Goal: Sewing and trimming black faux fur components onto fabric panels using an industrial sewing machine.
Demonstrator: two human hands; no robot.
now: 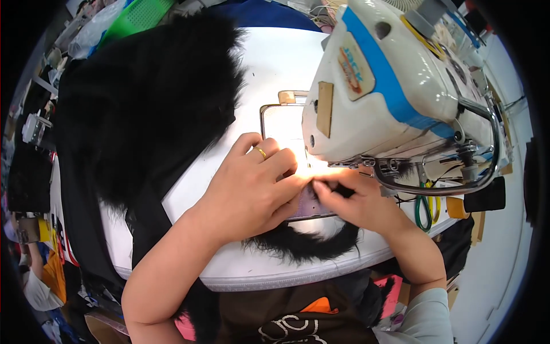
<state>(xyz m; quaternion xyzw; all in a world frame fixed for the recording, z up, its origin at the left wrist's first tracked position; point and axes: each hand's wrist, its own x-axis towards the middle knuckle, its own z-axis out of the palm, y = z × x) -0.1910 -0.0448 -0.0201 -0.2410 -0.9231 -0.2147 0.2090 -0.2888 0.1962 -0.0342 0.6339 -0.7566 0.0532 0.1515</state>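
Observation:
Under the white and blue sewing machine (366,86), my two hands meet at the brightly lit needle area. My left hand (252,186), a ring on one finger, has its fingers bent and its tips pressed together there. Close against it from the right, my right hand (361,203) pinches with thumb and forefinger, dark fur showing between its fingers. A black fur strip (303,245) loops below both hands, over the table's front edge. Glare washes out the fingertips and hides the needle. Around the work lies a metal-edged machine plate (262,121).
A large black fur piece (149,103) covers the table's left side. Green-handled scissors (423,213) lie at the right, beneath the machine's bent metal bar (487,172). A green plastic basket (134,23) stands at the back left. Another person (43,281) is at far left.

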